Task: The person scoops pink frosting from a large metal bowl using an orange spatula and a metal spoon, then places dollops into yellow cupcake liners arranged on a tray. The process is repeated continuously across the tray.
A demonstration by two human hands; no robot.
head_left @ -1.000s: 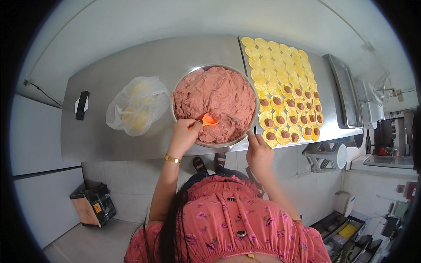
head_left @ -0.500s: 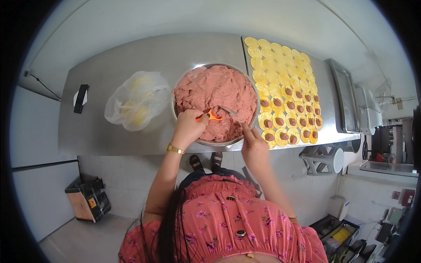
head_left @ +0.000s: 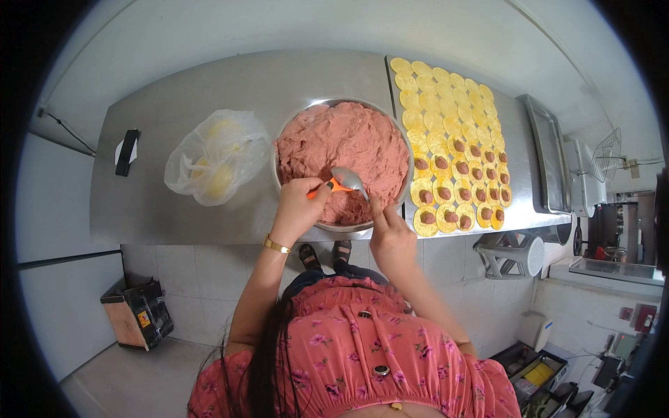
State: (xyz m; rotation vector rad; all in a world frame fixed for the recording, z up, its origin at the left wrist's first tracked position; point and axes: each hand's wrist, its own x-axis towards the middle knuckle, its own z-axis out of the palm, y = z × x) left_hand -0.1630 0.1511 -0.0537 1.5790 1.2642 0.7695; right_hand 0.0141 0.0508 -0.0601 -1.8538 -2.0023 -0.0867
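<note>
A large metal bowl [head_left: 280, 182] of pink ground meat paste [head_left: 341, 136] stands on the steel table in front of me. Over its near side, my left hand [head_left: 298, 205] is closed around a small orange utensil [head_left: 337, 186], whose exact kind is partly hidden. My right hand [head_left: 392, 237] grips the handle of a metal spoon [head_left: 346, 177]. The spoon's bowl lies just above the orange utensil, the two overlapping or touching. On the right are rows of thin yellow rounds [head_left: 446, 104]; those in the nearer rows carry a dab of meat [head_left: 443, 193].
Left of the bowl is a translucent plastic bag [head_left: 217, 157] with yellow contents. A black object [head_left: 127, 152] lies at the table's far left. Metal trays [head_left: 547, 153] stand at the right end, with a grey stool [head_left: 512, 254] below. A box [head_left: 138, 313] rests on the floor.
The spoon has turned so its bowl shows more fully and sits closer over the orange utensil. My right hand has shifted left, toward my left hand, which stays near the same place.
</note>
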